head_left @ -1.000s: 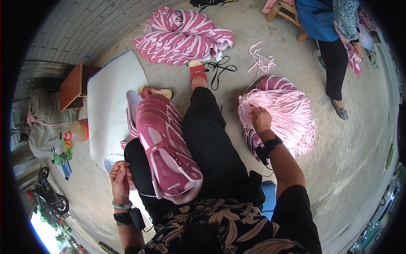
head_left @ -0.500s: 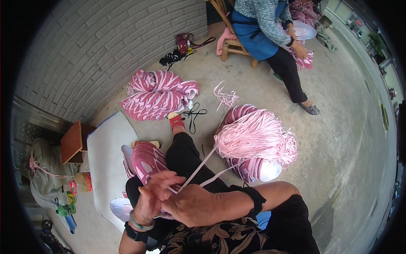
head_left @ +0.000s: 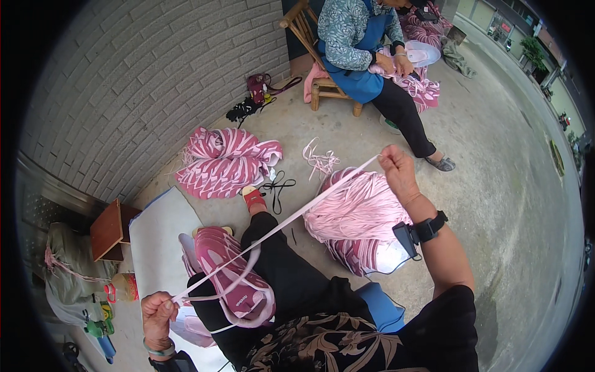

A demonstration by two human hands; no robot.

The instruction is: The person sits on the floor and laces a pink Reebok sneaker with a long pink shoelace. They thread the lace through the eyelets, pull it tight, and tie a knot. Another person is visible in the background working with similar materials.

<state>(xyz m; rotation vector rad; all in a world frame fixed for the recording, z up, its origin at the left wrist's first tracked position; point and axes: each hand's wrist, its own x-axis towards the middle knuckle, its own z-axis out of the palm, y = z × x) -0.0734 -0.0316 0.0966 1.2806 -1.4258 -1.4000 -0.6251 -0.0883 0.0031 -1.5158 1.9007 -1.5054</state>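
Observation:
A pale pink shoelace (head_left: 310,204) runs taut on a slant between my two hands, over my lap. Its lower left end is pinched in my left hand (head_left: 158,315), beside my left knee. My right hand (head_left: 400,172), raised beside the lace bundle, grips the other end. A maroon and pink shoe upper (head_left: 246,299) lies on my thigh beneath the lace, and a loose loop of lace curves over it. Beyond my lap, a thick bundle of pink laces (head_left: 356,208) rests on rolled shoe uppers (head_left: 347,248).
More uppers (head_left: 226,164) are piled on the concrete near the brick wall (head_left: 155,68). A co-worker (head_left: 353,43) sits on a bamboo chair (head_left: 316,93), both hands on pink uppers. At left are a pale board (head_left: 161,229), a brown wooden box (head_left: 108,229) and a plastic bottle (head_left: 127,286).
My hands were together over my lap; now they are wide apart, the right far up and right, the left down and left. The lace is stretched between them, and the upper is uncovered.

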